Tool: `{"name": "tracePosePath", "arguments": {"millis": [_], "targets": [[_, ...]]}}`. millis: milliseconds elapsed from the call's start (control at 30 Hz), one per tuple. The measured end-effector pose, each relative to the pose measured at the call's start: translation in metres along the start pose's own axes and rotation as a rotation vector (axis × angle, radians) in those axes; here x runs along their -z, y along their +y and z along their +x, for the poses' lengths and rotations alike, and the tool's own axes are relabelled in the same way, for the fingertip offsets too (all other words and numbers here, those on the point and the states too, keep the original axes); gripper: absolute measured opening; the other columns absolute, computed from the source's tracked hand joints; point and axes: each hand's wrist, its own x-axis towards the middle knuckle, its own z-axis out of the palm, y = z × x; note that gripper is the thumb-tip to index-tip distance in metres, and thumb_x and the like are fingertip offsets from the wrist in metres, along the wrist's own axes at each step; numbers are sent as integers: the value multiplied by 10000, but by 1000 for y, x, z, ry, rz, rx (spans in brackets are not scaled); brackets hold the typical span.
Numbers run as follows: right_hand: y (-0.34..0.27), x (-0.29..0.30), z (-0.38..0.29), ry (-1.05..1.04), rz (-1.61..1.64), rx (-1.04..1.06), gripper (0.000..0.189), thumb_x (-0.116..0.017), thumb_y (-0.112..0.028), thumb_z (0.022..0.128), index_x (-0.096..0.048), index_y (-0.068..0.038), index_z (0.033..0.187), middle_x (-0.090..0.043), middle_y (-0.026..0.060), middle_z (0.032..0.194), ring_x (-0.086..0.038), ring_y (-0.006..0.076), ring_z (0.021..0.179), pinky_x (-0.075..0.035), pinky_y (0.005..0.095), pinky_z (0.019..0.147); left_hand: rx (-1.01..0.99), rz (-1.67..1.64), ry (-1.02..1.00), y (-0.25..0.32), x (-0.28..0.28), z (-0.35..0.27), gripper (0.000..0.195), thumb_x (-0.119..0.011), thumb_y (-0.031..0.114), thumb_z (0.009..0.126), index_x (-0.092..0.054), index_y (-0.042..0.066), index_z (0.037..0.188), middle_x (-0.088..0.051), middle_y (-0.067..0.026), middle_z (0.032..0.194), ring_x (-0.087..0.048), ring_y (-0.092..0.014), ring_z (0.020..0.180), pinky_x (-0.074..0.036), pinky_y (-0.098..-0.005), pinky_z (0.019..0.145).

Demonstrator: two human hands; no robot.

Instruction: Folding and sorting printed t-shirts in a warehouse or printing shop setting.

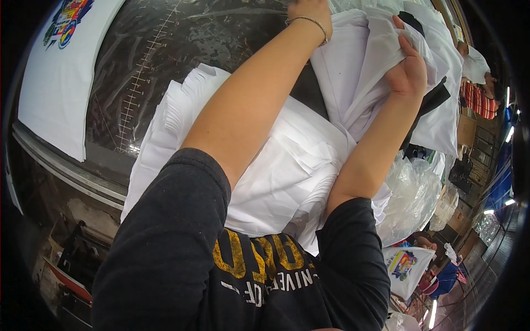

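Observation:
My left hand (308, 7) reaches to the top edge of the view, beside a stack of white fabric pieces (341, 53). Its fingers are mostly cut off, so their grip cannot be seen. My right hand (408, 70) holds a fold of white fabric (379, 45) on the right side of this stack; part of the hand is behind the cloth. Under my forearms lies another thick pile of white fabric (290, 153), its many layered edges fanned out at the left.
The dark table (198, 39) bears a ruler-like scale (134, 85). A printed white cloth (58, 82) lies at the left. Clear plastic bags (410, 198) bulge at the right. Beyond are a person (476, 66) in a white top and another printed cloth (408, 269).

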Motion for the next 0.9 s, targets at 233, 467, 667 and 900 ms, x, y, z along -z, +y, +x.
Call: {"name": "tracePosePath", "arguments": {"millis": [233, 467, 667, 900], "targets": [[14, -16, 1, 233, -192, 71, 384, -364, -56, 972, -430, 40, 1338, -484, 204, 1298, -516, 294, 1155, -402, 393, 1036, -138, -815, -412, 34, -22, -32, 1008, -216, 808, 814, -335, 12, 1421, -434, -238, 1373, -505, -388, 1192, -448, -526, 955], [-29, -70, -46, 25, -810, 235, 492, -402, -237, 975, -387, 92, 1341, -461, 261, 1316, -504, 344, 1187, -392, 414, 1038, -230, -1107, -643, 40, -24, -45, 1167, -148, 921, 689, -56, 89, 1503, -165, -235, 1515, -221, -422, 1380, -291, -612, 1044], [-55, -85, -93, 451, -1202, 843, 369, -519, -225, 956, -586, 64, 1175, -626, 202, 1132, -660, 302, 957, -506, 357, 867, -472, -764, -537, 39, -26, -45, 1098, -592, 721, 737, -188, 13, 1473, -190, -246, 1507, -242, -373, 1386, -305, -567, 1063], [-42, -90, -91, 305, -1431, 356, 349, -616, -281, 911, -633, -47, 1170, -672, 73, 908, -644, 127, 828, -486, 225, 716, -343, -931, -538, 20, -16, -31, 720, -750, 317, 776, -457, -54, 1319, -498, -206, 1326, -489, -316, 1227, -403, -414, 1040]]}}
